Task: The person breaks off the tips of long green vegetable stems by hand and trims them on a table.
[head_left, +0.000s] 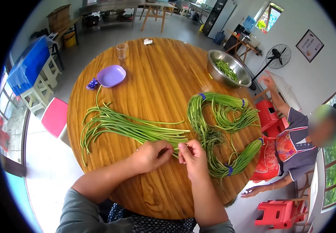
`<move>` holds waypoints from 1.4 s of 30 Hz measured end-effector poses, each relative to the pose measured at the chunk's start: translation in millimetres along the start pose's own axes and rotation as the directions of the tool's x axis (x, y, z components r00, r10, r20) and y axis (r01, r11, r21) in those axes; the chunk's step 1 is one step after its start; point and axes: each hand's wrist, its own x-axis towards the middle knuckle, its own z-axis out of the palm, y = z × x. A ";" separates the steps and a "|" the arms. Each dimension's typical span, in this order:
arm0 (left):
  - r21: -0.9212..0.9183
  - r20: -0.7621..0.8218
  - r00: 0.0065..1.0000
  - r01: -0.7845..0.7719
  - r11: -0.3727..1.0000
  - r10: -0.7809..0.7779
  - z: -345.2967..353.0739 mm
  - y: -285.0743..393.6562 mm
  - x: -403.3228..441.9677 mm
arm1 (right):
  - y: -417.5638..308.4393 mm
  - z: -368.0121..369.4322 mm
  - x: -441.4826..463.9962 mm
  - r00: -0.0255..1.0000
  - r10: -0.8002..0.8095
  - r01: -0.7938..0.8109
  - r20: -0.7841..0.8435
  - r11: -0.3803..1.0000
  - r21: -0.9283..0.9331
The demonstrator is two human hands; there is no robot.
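Long green garlic scapes (137, 126) lie in a loose spread before me, their straight ends to the right. Over those ends, my left hand (152, 156) is closed, fingers curled around a garlic scape that is mostly hidden. My right hand (193, 158) pinches thumb against forefinger at the tips, close to the left; the small bit between its fingers is hard to make out. Right of my hands lie a banded garlic scape bundle (245, 157) with blue ties and another tied bundle (222, 99), their curled ends tangled together.
On the round wooden table (164, 73) stand a steel bowl (214, 72) with cut green pieces, a purple dish (111, 76), blue ties (92, 84), a clear cup (122, 51) and crumpled tissue (148, 41). A person (292, 143) in a red apron is at the right, near red stools (278, 213).
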 end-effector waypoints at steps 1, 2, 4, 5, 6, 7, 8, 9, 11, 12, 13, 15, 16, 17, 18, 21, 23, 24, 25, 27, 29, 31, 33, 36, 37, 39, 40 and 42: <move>0.060 -0.067 0.998 -0.015 0.998 0.019 2.5 -2.3 0.0 | 1.4 4.2 -2.1 1.000 0.008 -0.008 0.001 1.000 0.004; 0.061 -0.067 0.998 -0.006 0.998 0.010 4.0 -2.2 -0.1 | 1.9 9.9 -6.6 0.936 -0.352 0.330 0.020 0.854 -0.402; -0.033 -0.120 0.987 0.108 0.994 -0.111 5.9 -0.4 0.2 | 3.0 23.5 -10.9 0.696 -0.677 0.630 0.238 0.417 -0.655; -0.028 -0.117 0.987 0.110 0.994 -0.112 5.4 0.0 0.0 | 3.4 24.2 -11.1 0.697 -0.678 0.629 0.234 0.421 -0.653; -0.104 -0.092 0.980 0.165 0.981 -0.174 4.9 0.3 -0.4 | 3.0 23.3 -11.6 0.736 -0.653 0.589 0.182 0.483 -0.648; -0.181 -0.065 0.970 0.218 0.959 -0.233 4.0 0.1 -0.7 | 2.5 21.8 -12.0 0.770 -0.623 0.548 0.135 0.539 -0.639; -0.184 -0.073 0.970 0.216 0.959 -0.232 2.9 -3.8 0.3 | 6.6 17.6 -10.8 0.834 -0.551 0.468 0.035 0.671 -0.575; -0.467 0.043 0.960 0.264 0.844 -0.277 2.0 -10.0 1.9 | 7.5 14.2 -7.5 0.911 -0.410 0.384 -0.042 0.882 -0.272; -0.700 0.166 0.947 0.309 0.644 -0.274 -0.2 -12.3 2.4 | 3.5 7.4 -2.1 0.968 -0.248 0.244 -0.044 0.967 -0.079; -0.725 0.188 0.952 0.300 0.620 -0.242 -1.6 -10.1 2.1 | 3.2 7.0 -1.2 0.967 -0.251 0.247 -0.043 0.965 -0.084; -0.748 0.208 0.955 0.294 0.595 -0.210 -2.2 -8.5 1.9 | 2.9 6.6 -0.7 0.979 -0.203 0.202 -0.015 0.979 -0.032; -0.760 0.150 0.965 0.251 0.599 -0.214 -0.3 -10.9 1.5 | 2.1 7.6 -0.4 0.987 -0.158 0.158 0.029 0.987 0.022; -0.768 0.097 0.971 0.213 0.604 -0.219 -0.3 -12.8 1.5 | 1.7 7.5 -2.3 0.986 -0.152 0.153 0.076 0.988 -0.015; -0.767 0.088 0.971 0.208 0.607 -0.221 -1.1 -14.3 2.3 | 1.6 7.2 -3.6 0.982 -0.144 0.151 0.123 0.987 -0.052; -0.783 0.056 0.967 0.198 0.589 -0.250 -1.8 -16.0 3.4 | 2.2 7.5 -4.2 0.981 -0.144 0.152 0.132 0.987 -0.050; -0.775 -0.036 0.959 0.152 0.614 -0.283 -1.1 -17.2 4.5 | 3.7 8.5 -5.4 0.976 -0.095 0.105 0.193 0.994 -0.041; -0.748 -0.094 0.955 0.119 0.653 -0.282 -2.8 -20.1 4.4 | 2.1 5.2 -5.3 0.980 -0.046 0.040 0.192 0.999 0.032; -0.737 -0.207 0.936 0.041 0.675 -0.283 -4.1 -22.0 6.5 | 1.7 3.4 -5.1 0.979 -0.017 0.000 0.204 0.997 0.081; -0.718 -0.315 0.907 -0.035 0.695 -0.280 -5.2 -23.7 9.9 | 1.3 1.6 -4.8 0.979 -0.018 0.002 0.203 0.997 0.080; -0.723 -0.326 0.888 -0.013 0.691 -0.325 -16.2 -28.1 12.9 | -0.4 -2.8 -5.0 0.959 0.000 -0.088 0.284 0.951 0.297; -0.688 -0.417 0.841 -0.043 0.725 -0.345 -22.7 -26.3 14.8 | -5.7 -2.5 -6.0 0.964 -0.003 -0.087 0.266 0.941 0.327; -0.685 -0.383 0.873 -0.049 0.727 -0.301 -18.9 -26.2 14.6 | -7.0 -3.4 -6.4 0.969 -0.005 -0.086 0.246 0.931 0.355; -0.316 -0.274 0.961 -0.071 0.946 -0.019 -14.3 -21.3 10.1 | -2.2 -4.4 -3.5 0.976 -0.045 -0.014 0.212 0.964 0.265; -0.276 -0.119 0.991 0.018 0.961 -0.053 -15.4 -2.4 3.3 | -1.3 -4.7 -3.0 0.980 -0.062 0.017 0.191 0.972 0.232; -0.229 -0.050 0.999 -0.005 0.974 -0.006 -15.0 -0.6 2.3 | -1.9 -4.7 -3.3 0.979 -0.063 0.017 0.192 0.972 0.232; -0.248 -0.093 0.992 -0.105 0.963 0.084 -7.9 -11.1 3.4 | -3.8 -3.4 -4.2 0.976 -0.060 0.038 0.211 0.993 0.109; -0.276 -0.095 0.993 -0.090 0.957 0.066 -7.3 -10.0 3.1 | -3.6 -1.1 -4.9 0.975 -0.062 0.039 0.213 0.993 0.110; -0.303 -0.097 0.994 -0.075 0.950 0.048 -7.1 -8.8 3.1 | -0.8 4.3 -7.4 0.970 -0.119 0.154 0.212 0.976 -0.156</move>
